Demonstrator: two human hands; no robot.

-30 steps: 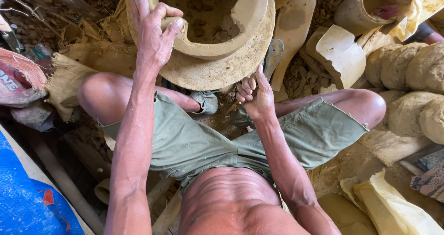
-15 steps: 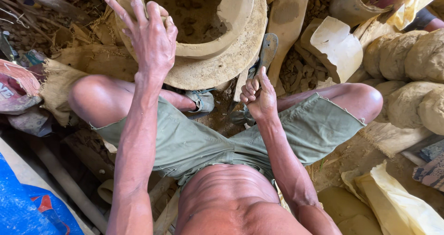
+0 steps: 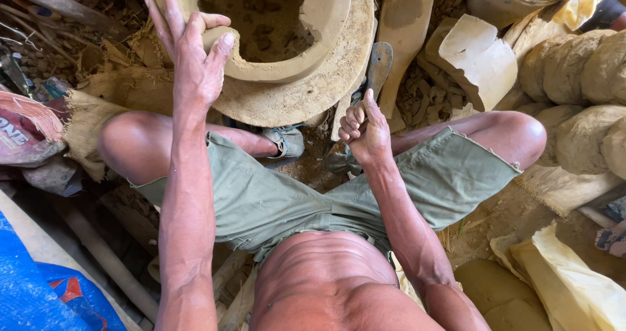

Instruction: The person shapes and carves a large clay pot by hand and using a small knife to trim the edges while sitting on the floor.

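Head view shows the left hand (image 3: 192,57) gripping the clay pot (image 3: 287,51) by its thick rim — thumb curled over the edge. Right hand (image 3: 362,129) is fisted around a flat wooden paddle (image 3: 378,67), blade raised beside the pot's wall.

Two hands are seen: the left hand (image 3: 195,64) and the right hand (image 3: 362,130). One large clay mould (image 3: 306,77) and one flat metal tool (image 3: 377,67) are counted. At far right, about five rounded clay lumps (image 3: 590,67) are stacked. One blue sack (image 3: 39,292) is seen near left.
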